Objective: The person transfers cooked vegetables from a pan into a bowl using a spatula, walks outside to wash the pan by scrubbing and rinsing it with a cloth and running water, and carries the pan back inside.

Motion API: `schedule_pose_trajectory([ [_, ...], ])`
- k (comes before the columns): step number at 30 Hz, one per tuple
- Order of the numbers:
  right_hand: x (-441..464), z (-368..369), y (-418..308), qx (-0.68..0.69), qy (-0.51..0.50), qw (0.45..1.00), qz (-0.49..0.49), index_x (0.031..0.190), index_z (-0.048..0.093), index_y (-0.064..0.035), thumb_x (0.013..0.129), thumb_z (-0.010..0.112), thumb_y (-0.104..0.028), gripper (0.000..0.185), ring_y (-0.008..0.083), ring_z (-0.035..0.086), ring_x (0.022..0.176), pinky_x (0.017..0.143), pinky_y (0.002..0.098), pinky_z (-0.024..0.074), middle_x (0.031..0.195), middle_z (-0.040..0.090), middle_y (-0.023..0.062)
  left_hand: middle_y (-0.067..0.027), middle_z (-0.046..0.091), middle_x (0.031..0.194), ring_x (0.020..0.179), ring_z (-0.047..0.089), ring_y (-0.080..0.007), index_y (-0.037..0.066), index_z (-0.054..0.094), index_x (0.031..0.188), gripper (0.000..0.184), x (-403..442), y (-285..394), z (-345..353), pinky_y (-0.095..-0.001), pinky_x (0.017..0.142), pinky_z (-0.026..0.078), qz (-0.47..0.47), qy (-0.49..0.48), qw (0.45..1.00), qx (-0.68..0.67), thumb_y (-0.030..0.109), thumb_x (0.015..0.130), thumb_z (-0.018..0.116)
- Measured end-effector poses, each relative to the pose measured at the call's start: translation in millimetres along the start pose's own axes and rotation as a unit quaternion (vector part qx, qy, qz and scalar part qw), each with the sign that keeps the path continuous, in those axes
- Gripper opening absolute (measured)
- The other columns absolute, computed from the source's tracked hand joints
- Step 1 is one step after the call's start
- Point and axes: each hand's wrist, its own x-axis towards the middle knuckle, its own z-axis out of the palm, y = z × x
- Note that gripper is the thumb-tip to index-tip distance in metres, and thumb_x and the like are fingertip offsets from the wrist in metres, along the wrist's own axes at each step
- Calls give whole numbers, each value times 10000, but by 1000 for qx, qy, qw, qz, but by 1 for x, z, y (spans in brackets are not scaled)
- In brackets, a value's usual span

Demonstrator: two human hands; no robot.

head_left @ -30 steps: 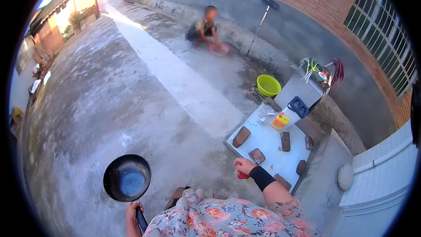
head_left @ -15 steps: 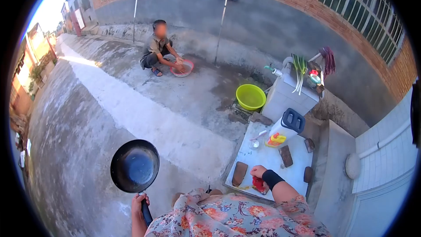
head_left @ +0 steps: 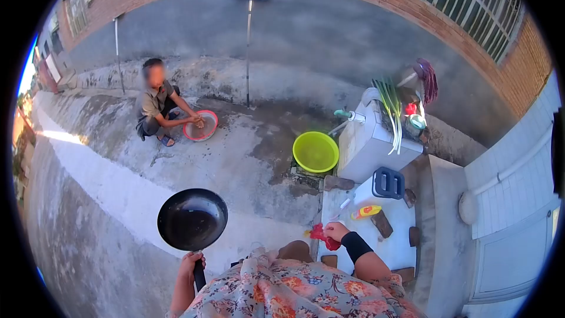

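My left hand [head_left: 189, 264] is wrapped round the handle of a black frying pan [head_left: 193, 218]. The pan is held out over the concrete, its inside facing up and bare. In my right hand [head_left: 336, 231] a crumpled red cloth [head_left: 322, 237] is pinched; whether it is fabric or thin plastic is hard to tell. That hand is above the near left edge of a pale slab [head_left: 365, 250], a dark band round its wrist. A brick [head_left: 329, 260] lies just below the cloth. Beyond the hand are a yellow bottle [head_left: 366, 212] and a white container with a dark lid [head_left: 388, 184].
A green basin [head_left: 316, 152] stands by a tiled block [head_left: 368, 147] with a tap [head_left: 347, 114] and green onions [head_left: 388, 112] on top. Further left a person [head_left: 160, 101] squats with both hands in a red-rimmed basin [head_left: 200, 126]. A mop [head_left: 248, 47] leans on the wall.
My right hand has lifted the red cloth off the slab and moved left with it. The view has turned right, and the pan has shifted slightly right in it.
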Motion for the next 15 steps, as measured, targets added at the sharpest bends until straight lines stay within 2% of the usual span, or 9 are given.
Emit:
schedule_pose_trajectory([
  [2,14,-16,9,-1,29,1000,0,821,601,-30,754,583,-170,156,126,563,625,600,262,451,698,601,62,-95,514,603,486,509,-177,22,456,720,66,46,37,32,-264,452,448,-2,-42,999,27,20,754,512],
  [4,48,-40,19,94,59,991,68,809,605,-30,745,589,-177,161,131,556,634,607,264,448,703,600,58,-91,522,611,496,513,-173,20,473,734,41,96,71,74,-264,469,448,7,-74,996,51,20,759,506],
  [7,102,-90,23,61,88,993,59,800,605,-27,738,591,-176,162,133,552,635,606,265,447,692,595,53,-85,542,637,536,541,-169,16,488,777,35,153,105,151,-267,488,456,25,-114,991,70,44,779,508],
  [9,140,-119,25,105,143,982,63,792,600,-19,728,593,-166,161,131,545,609,585,265,442,673,587,52,-91,535,641,531,534,-173,13,481,778,45,196,123,196,-262,482,453,2,-143,988,57,34,774,520],
  [11,171,-151,14,115,145,980,68,775,596,-18,724,594,-165,156,127,540,596,572,265,444,661,584,54,-96,523,638,518,521,-175,12,467,788,69,228,143,244,-259,471,447,-20,-173,983,58,29,771,532],
  [13,198,-180,14,77,167,980,78,757,592,-15,722,592,-162,151,125,537,583,559,265,441,642,579,56,-94,517,643,509,506,-165,12,442,814,102,257,155,286,-265,457,435,-35,-204,976,70,41,779,534],
  [15,219,-211,6,85,194,973,92,692,597,-3,700,581,-197,195,185,562,552,554,300,447,594,581,90,-84,516,658,518,506,-153,17,460,793,70,284,163,322,-257,444,429,-31,-235,962,134,49,786,522],
])
